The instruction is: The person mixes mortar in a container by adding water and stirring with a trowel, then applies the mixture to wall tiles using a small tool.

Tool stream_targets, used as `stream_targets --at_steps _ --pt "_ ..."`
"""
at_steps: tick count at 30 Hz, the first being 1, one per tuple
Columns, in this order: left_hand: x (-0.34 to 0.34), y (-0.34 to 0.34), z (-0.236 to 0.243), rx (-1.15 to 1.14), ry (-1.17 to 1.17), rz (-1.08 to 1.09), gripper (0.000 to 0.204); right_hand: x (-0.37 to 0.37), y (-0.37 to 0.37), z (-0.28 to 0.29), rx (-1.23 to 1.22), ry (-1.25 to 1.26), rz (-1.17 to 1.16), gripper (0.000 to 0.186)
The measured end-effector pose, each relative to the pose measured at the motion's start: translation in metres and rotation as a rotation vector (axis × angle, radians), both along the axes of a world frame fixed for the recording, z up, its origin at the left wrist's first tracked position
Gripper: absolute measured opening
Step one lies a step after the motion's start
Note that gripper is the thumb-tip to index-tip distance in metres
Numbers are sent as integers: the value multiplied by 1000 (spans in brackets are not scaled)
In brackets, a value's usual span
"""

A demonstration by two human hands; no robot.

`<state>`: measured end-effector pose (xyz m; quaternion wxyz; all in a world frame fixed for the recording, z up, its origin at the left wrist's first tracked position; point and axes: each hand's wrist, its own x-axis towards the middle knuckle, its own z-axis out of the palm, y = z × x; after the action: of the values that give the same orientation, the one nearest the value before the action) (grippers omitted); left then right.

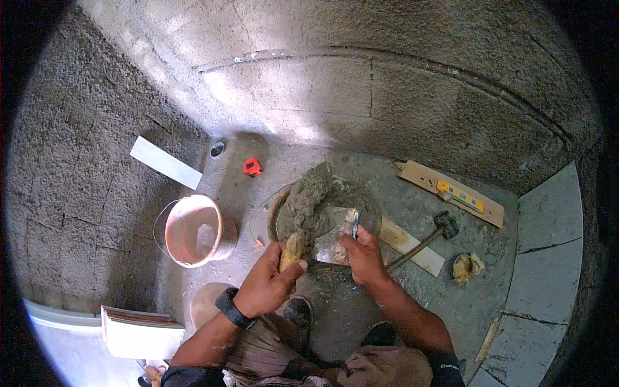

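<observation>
My left hand [267, 287] is closed round the yellowish wooden handle [294, 250] of a trowel. A thick heap of wet grey mortar [311, 197] covers its blade. My right hand [369, 258] grips a flat metal scraper [332, 250], its shiny blade angled toward the trowel. Whether the two tools touch, I cannot tell. Both are held over a round tub [273, 213] holding more grey mortar, whose near side my hands and tools partly hide.
A pinkish bucket [227, 235] stands left; beyond it are a white tile strip [166, 162], pipe opening [217, 150] and red tape measure [252, 168]. At right lie a mallet [445, 224], a board [419, 174] bearing a yellow level [461, 196], and a small pot [462, 267]. Tiles [145, 335] stand lower left.
</observation>
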<state>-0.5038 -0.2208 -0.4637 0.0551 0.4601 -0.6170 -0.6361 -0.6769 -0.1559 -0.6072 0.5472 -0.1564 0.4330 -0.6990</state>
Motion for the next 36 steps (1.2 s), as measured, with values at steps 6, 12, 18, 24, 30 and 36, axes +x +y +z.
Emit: stream_targets --at_steps 6,12,18,24,30,36 --pt "4 0 -18 -368 -65 -150 23 12 -2 -4 -36 -99 -60 26" --pt "3 3 -13 -186 -111 -120 26 10 -1 -3 -22 -165 25 28" --pt "-6 6 -2 -103 -74 -68 25 6 5 6 89 -204 38 30" --pt "-6 6 7 62 -28 -10 21 -11 10 -5 1 -437 168 33" --pt "-9 4 10 7 -17 -30 21 -14 20 -21 7 -539 210 34" --pt "11 -1 5 113 -27 194 20 -22 49 -60 -83 -616 133 35"
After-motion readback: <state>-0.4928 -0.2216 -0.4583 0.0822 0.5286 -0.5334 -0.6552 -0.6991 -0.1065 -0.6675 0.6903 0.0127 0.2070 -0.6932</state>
